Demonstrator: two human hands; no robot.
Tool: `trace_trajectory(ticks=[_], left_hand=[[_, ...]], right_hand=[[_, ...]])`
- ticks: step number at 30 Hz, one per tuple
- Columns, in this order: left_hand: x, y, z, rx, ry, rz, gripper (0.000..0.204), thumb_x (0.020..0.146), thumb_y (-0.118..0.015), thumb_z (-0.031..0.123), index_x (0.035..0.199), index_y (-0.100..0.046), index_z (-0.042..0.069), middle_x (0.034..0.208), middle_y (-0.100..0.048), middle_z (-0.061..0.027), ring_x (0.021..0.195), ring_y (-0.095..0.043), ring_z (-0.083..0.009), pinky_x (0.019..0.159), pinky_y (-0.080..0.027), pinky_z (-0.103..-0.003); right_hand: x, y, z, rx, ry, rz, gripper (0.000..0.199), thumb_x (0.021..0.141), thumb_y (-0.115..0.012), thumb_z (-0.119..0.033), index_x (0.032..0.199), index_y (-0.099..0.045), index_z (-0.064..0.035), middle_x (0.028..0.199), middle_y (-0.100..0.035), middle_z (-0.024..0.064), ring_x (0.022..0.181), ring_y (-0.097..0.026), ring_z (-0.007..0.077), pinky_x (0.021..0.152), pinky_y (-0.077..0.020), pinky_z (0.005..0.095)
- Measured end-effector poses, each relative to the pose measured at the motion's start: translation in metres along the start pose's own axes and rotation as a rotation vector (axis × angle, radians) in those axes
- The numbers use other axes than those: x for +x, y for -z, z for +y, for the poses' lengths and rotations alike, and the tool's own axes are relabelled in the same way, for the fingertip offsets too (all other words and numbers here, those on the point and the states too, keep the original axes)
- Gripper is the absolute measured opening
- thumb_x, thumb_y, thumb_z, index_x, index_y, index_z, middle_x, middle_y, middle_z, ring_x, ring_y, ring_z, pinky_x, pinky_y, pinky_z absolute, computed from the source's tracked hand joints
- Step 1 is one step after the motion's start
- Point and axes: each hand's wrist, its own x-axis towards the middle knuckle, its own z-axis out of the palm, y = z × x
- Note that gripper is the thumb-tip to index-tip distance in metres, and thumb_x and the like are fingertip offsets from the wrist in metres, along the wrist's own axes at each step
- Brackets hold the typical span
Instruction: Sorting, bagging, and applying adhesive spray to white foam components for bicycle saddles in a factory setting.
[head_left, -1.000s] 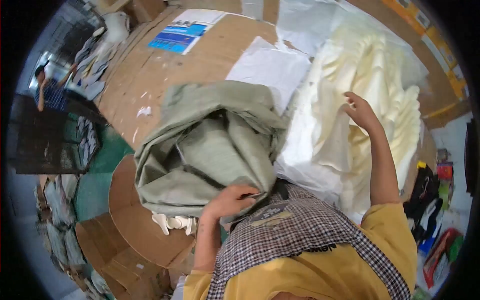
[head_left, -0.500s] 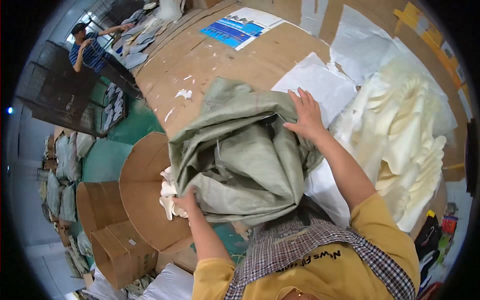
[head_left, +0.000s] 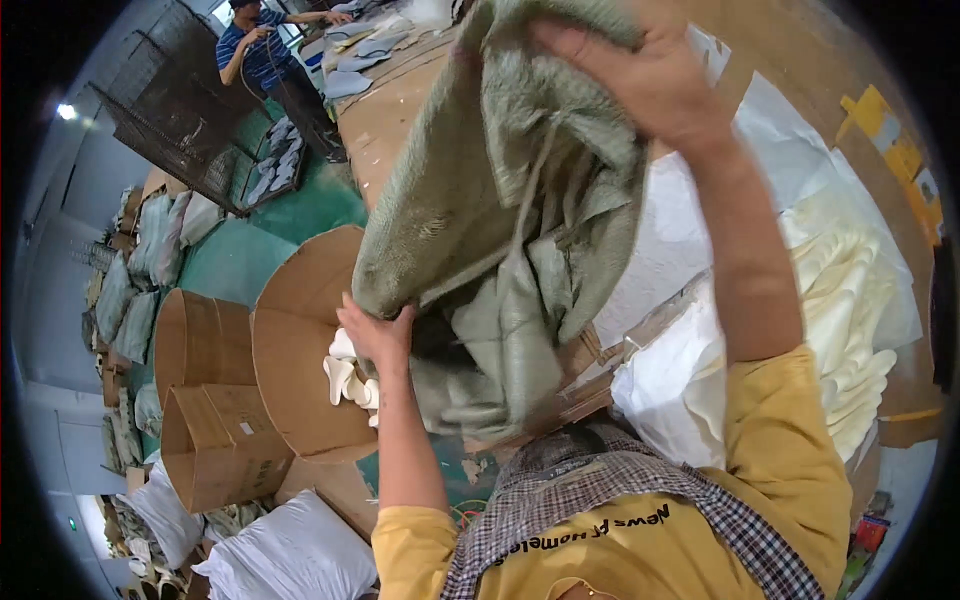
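Observation:
A large green woven sack [head_left: 430, 225] hangs between my hands over the front edge of the table, its mouth gaping and its lower part drooping in folds. My right hand [head_left: 655, 85] is raised high and closed on the sack's upper rim, slightly blurred. Lower down, my left hand [head_left: 375, 335] grips the left rim, thumb and fingers around the fabric. Beside that hand, several cream-white curved pieces [head_left: 345, 378] lie inside a round cardboard container [head_left: 300, 300]. The sack's inside is mostly shadowed.
To the right, a pile of cream-coloured pieces [head_left: 835, 300] lies on white sheets [head_left: 680, 230] on the cardboard-covered table. Cardboard boxes [head_left: 225, 440] and a white sack [head_left: 290, 550] stand at lower left. A person in a striped shirt [head_left: 265, 60] works at the far left.
My right hand has lifted the sack's rim up and away from the table, so it now hangs stretched. My left hand has risen and now holds the left rim. The view has shifted.

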Motion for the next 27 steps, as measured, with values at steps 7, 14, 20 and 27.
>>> trace_trajectory(ticks=[7,14,20,27], left_hand=[[0.074,0.029,0.069,-0.298,-0.255,0.103,0.028,0.065,-0.065,0.011,0.090,-0.063,-0.001,0.085,-0.064,-0.0197,0.081,-0.061,-0.0366,0.074,-0.046,-0.039],[0.076,0.149,0.227,-0.958,-0.362,0.003,0.024,0.081,-0.058,0.015,0.094,-0.062,-0.005,0.086,-0.064,-0.0105,0.072,-0.053,-0.0150,0.064,-0.043,-0.030],[0.000,0.176,0.298,-1.191,-0.339,-0.323,0.020,0.078,-0.061,0.008,0.094,-0.063,-0.003,0.086,-0.065,-0.0077,0.072,-0.061,-0.0166,0.065,-0.047,-0.029],[-0.055,0.105,0.182,-0.738,-0.574,-0.702,0.088,0.066,-0.071,0.021,0.137,-0.024,0.000,0.138,-0.033,-0.0188,0.128,-0.029,-0.0249,0.106,-0.022,-0.032]], right_hand=[[0.029,0.074,-0.102,-0.131,0.106,0.031,0.019,0.087,-0.057,-0.010,0.104,-0.064,-0.0039,0.091,-0.067,0.0070,0.080,-0.063,0.0129,0.072,-0.0528,0.0250],[-0.050,0.115,-0.056,-0.512,-0.297,0.297,0.061,0.068,-0.077,-0.035,0.111,-0.055,0.0024,0.098,-0.063,0.0139,0.089,-0.060,0.0220,0.081,-0.0470,0.0325],[-0.076,0.025,0.033,-0.715,-0.240,-0.028,0.089,0.060,-0.077,-0.047,0.124,-0.040,0.0039,0.118,-0.048,0.0232,0.113,-0.042,0.0408,0.097,-0.0348,0.0432],[-0.146,-0.115,0.010,0.129,-0.268,-0.605,0.066,0.075,-0.067,-0.035,0.123,-0.044,0.0040,0.117,-0.052,0.0181,0.109,-0.049,0.0306,0.093,-0.0389,0.0401]])
